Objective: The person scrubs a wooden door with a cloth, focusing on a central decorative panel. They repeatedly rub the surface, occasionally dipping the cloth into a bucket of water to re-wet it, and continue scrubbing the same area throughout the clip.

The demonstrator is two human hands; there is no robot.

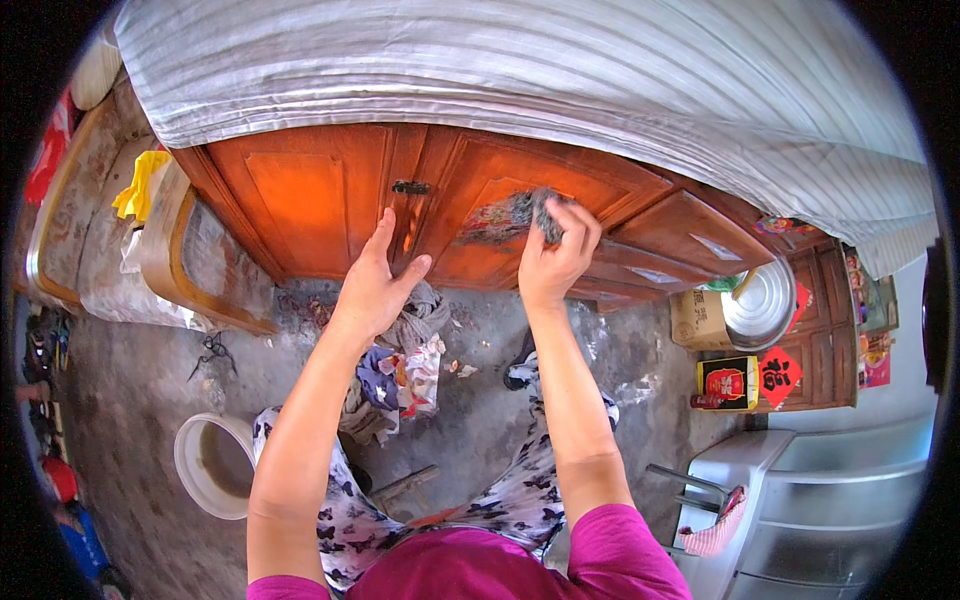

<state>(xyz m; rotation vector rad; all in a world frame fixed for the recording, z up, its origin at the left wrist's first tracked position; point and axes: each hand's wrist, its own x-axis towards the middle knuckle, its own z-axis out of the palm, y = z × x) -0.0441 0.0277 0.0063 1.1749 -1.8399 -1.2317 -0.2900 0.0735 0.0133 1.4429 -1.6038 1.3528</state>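
In front of me stands a reddish-brown wooden cabinet (pixel 315 215) with panelled doors. My right hand (pixel 555 262) is closed round a grey scouring pad (pixel 546 210) that looks like steel wool, and presses it on the right-hand door panel. Beside the pad is a dark, mottled patch (pixel 488 222) of what looks like torn sticker residue. My left hand (pixel 372 287) is open, thumb and fingers apart, near the seam between the doors. Whether its fingertips touch the wood I cannot tell. Just above them sits a dark metal latch (pixel 411 187).
Striped pale cloth (pixel 500 75) drapes over the cabinet top. Crumpled cloths and paper scraps (pixel 400 375) lie on the floor below. A white bucket (pixel 190 465) with murky water stands left. An armchair (pixel 170 250) flanks the cabinet; a cardboard box (pixel 698 320) stands right.
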